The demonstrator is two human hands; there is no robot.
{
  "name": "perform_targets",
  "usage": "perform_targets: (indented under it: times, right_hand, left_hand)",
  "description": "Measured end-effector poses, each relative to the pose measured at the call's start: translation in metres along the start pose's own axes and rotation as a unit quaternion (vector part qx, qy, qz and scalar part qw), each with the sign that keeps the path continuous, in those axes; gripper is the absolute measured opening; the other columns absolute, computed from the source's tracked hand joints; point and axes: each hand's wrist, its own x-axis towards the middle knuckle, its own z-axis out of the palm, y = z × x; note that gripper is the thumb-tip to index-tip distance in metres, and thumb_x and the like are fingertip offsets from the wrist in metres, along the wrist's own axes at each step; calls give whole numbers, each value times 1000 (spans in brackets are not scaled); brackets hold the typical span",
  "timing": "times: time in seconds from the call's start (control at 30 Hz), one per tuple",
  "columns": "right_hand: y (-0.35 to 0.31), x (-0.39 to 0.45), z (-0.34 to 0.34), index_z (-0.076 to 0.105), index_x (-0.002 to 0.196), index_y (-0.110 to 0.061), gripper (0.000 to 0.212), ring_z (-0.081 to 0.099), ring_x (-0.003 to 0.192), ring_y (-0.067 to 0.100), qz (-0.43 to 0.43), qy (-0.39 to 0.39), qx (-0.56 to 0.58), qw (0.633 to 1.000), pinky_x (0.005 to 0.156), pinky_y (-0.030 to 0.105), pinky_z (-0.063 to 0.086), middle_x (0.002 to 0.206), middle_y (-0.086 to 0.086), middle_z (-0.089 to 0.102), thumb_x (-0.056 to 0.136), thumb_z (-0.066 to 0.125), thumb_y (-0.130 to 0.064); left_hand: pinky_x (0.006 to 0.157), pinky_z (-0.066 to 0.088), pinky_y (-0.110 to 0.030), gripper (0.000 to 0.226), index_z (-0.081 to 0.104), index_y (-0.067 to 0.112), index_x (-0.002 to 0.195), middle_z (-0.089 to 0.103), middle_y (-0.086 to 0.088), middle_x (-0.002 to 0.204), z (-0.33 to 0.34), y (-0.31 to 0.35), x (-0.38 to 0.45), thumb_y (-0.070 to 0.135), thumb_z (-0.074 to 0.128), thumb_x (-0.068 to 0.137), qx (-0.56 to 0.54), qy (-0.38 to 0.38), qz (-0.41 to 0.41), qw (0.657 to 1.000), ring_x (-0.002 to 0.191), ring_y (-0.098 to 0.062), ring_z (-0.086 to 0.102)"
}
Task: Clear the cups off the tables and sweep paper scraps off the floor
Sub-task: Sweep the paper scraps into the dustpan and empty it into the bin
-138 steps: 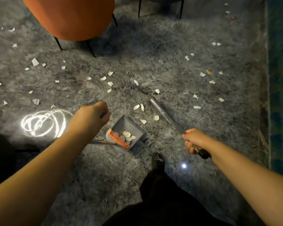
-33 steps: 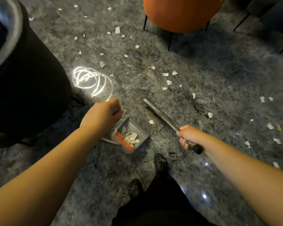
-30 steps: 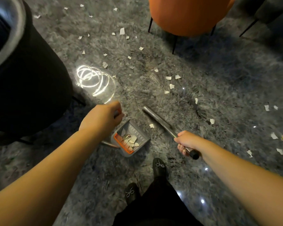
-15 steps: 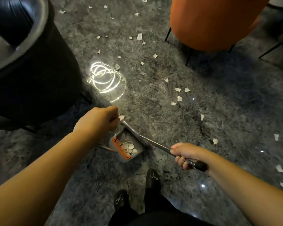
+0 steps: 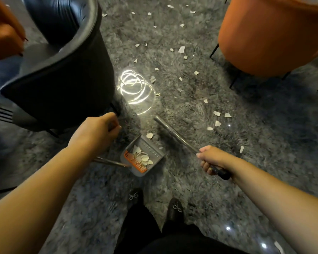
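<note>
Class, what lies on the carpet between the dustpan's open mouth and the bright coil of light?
In the head view, one paper scrap at the dustpan mouth; otherwise bare carpet.

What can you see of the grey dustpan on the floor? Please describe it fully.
The dustpan is a small grey scoop, plastic by its look, with an orange comb strip along its rear edge. It sits on the shaggy grey carpet, its mouth turned away from the person. White paper scraps lie inside, and one more at its lip. A thin metal handle runs from its rear toward the left hand, whose fingers are curled; the grip itself is hidden.
</note>
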Motion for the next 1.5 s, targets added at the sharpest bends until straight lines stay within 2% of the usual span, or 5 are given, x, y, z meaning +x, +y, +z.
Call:
perform_targets:
  times: [0.2,0.47,0.63,0.87,1.5]
  right_hand:
    - [-35,30,34,39,131,-12,28,32,35,6,-2,2,-32,999,37,12,29,63,4,37,103,38,-12]
    - [-65,71,96,42,89,-4,15,40,47,20,1,-9,-142,990,47,26,34,57,13,45,102,41,-12]
    - [-63,74,131,41,106,-9,6,38,44,17,40,-25,-117,992,42,19,32,59,11,45,101,44,-12]
    - [-57,47,122,40,129,-21,26,32,31,4,92,-86,12,992,35,11,28,43,-2,40,103,39,-17]
    - [-11,-6,36,26,147,-22,53,31,30,7,9,117,235,965,36,13,29,61,6,39,99,49,-12]
  left_hand:
    - [58,54,-43,13,58,24,86,60,-7,66,-8,-37,31,33,67,88,-15,-11,0,1000,59,-29,58]
    - [59,53,-41,14,54,27,88,59,-2,71,-6,-76,79,38,63,90,18,-48,37,998,63,-24,57]
    - [46,34,-26,15,53,26,86,51,6,62,-7,-86,100,35,62,91,2,-41,54,998,54,-13,50]
    - [48,38,-27,15,53,26,85,51,6,62,-13,-93,105,34,64,91,-15,-47,69,996,55,-12,51]
    - [62,52,-40,13,63,17,92,67,-8,75,-9,23,160,29,68,89,-29,-92,265,959,67,-30,61]
